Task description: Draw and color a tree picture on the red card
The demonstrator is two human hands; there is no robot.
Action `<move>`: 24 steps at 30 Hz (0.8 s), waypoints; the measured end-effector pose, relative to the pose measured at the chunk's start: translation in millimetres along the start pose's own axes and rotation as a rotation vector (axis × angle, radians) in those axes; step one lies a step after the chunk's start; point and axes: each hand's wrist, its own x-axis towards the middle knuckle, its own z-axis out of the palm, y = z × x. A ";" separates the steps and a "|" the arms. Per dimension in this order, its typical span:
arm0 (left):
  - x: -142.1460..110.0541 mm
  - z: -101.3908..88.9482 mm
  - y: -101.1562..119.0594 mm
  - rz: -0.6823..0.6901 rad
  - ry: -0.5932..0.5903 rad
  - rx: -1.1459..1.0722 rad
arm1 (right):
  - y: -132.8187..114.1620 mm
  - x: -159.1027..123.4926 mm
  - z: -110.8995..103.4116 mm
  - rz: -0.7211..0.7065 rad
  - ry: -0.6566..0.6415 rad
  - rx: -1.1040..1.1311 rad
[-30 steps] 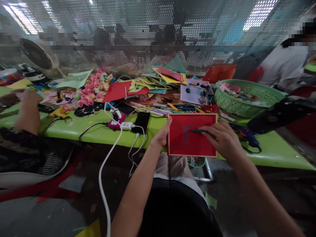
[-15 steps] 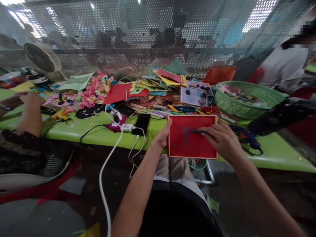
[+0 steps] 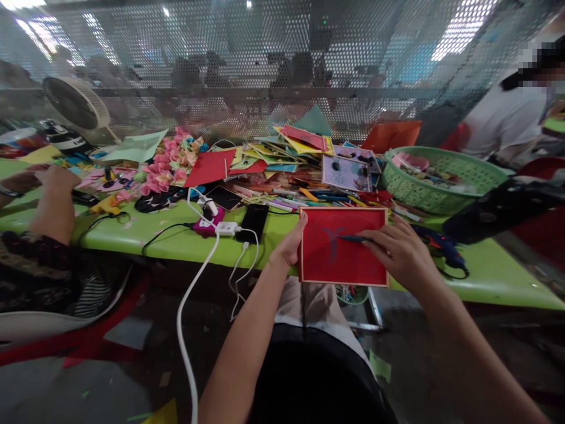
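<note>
A red board with a pale wooden border (image 3: 326, 268) tilts toward me at the table's front edge. My left hand (image 3: 292, 242) grips its left side, thumb on the front edge and the other fingers hidden behind. In my right hand (image 3: 399, 247) a dark pen (image 3: 351, 238) is pinched, its tip against or just over the red face. Near that tip a bluish drawing, shaped like a trunk with spreading branches, shows on the red.
Behind the board lie pens (image 3: 282, 197), stacked coloured cards (image 3: 282, 150) and a green basket (image 3: 441, 182). A glue gun (image 3: 444, 247) sits right; a phone (image 3: 253, 222) and purple power strip (image 3: 206, 222) with cables lie left. A co-worker's hand (image 3: 57, 179) is at far left.
The pen tip has shifted only slightly, and the bluish lines by it look a little different. Both hands keep their hold; the whole view has tipped a little.
</note>
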 end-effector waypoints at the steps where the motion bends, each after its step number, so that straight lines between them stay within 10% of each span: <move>1: -0.8 0.9 0.0 0.002 0.002 0.008 | -0.1 0.4 -0.5 -0.002 0.004 -0.004; 24: 0.3 -1.1 -2.1 0.016 -0.038 -0.008 | -1.3 -5.5 -3.7 -0.021 -0.049 0.022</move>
